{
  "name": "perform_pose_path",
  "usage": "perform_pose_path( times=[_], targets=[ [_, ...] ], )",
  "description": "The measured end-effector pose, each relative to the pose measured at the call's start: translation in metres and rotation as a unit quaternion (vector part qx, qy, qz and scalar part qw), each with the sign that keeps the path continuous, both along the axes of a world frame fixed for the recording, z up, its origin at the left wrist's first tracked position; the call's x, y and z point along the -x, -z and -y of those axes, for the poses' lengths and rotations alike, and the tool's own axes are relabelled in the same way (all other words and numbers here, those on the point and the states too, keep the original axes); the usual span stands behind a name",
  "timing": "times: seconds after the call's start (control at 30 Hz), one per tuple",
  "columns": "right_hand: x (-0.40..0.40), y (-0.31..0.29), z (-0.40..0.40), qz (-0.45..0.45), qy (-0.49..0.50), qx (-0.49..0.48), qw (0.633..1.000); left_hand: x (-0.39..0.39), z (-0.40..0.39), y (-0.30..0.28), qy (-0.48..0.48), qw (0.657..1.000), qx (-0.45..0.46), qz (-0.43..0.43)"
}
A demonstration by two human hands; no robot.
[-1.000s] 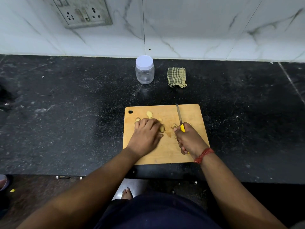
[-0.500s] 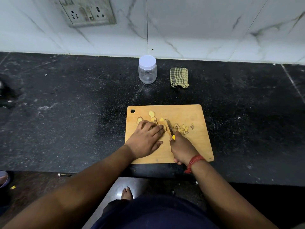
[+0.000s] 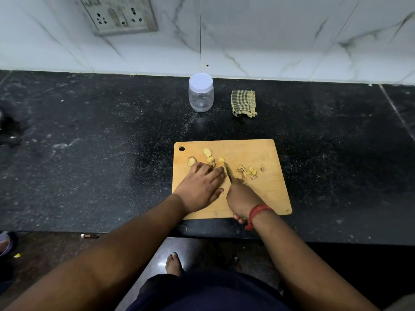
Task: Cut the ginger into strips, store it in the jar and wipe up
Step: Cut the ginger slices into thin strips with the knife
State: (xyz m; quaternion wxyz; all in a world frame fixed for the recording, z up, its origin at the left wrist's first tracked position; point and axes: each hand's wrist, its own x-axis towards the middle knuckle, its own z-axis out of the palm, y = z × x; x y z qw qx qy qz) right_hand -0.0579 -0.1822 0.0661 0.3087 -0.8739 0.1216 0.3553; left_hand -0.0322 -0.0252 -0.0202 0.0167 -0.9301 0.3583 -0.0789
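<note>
A wooden cutting board [image 3: 265, 198] lies on the black counter near its front edge. Several pale yellow ginger slices [image 3: 207, 152] sit at the board's upper left, and a small pile of cut ginger bits [image 3: 248, 171] lies right of the blade. My left hand [image 3: 201, 187] presses flat on a ginger piece, fingers nearly straight. My right hand [image 3: 241, 198] grips the knife [image 3: 228, 172] handle, with the blade angled up beside my left fingertips. A clear jar [image 3: 201, 95] with a white lid stands behind the board. A green checked cloth [image 3: 243, 103] lies crumpled to the jar's right.
The black counter [image 3: 89, 153] stretches wide on both sides of the board. A white marble wall [image 3: 269, 37] with a socket plate [image 3: 121, 15] rises behind. A bare foot [image 3: 173, 263] shows on the floor below the counter edge.
My right hand has swung the knife left from the board's middle to beside my left fingertips. The cut bits now lie exposed to its right. My left hand stayed on the ginger.
</note>
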Motion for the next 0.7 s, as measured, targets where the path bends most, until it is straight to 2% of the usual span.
perform_pose_path(
  times=[0.4,0.7],
  targets=[
    [0.007,-0.005,-0.004,-0.066,0.021,-0.005,0.998,0.003,0.010,-0.003,-0.012,0.999,-0.033,0.004],
    [0.017,-0.008,-0.002,-0.076,0.015,0.005,0.997,0.001,0.012,-0.004,-0.010,0.999,-0.038,-0.004]
  ],
)
